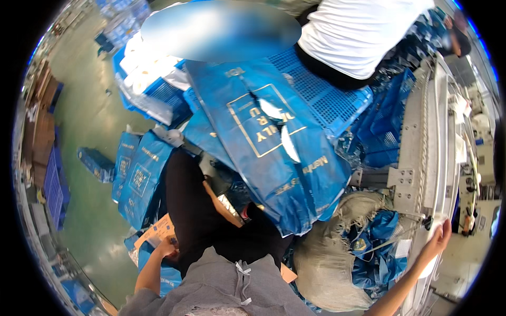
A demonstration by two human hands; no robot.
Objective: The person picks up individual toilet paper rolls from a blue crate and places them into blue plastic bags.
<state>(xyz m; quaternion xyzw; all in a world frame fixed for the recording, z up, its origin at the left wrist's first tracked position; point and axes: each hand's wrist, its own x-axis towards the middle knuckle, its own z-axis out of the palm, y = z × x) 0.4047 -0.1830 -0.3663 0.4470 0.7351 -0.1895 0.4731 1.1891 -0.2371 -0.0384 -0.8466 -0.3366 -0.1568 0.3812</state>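
Observation:
My left hand (167, 247) is down beside my left thigh, with its fingers curled in. It lies against an orange-tan printed cardboard piece (157, 230); what the fingers hold, if anything, is too small to make out. Out to the right, my right hand (436, 239) has its fingers stretched out and looks empty. It is at the white rounded side of a metal conveyor frame (408, 142). In front of my knees, a large blue printed plastic bag (221, 113) with torn slits lies over a blue perforated crate (329, 100).
A frayed woven sack (321, 268) with crumpled blue plastic stands at my right. More blue bags (138, 181) lean by my left leg. A blue basket (171, 97) of white items stands ahead. Another person in a white shirt (358, 37) sits at the far side.

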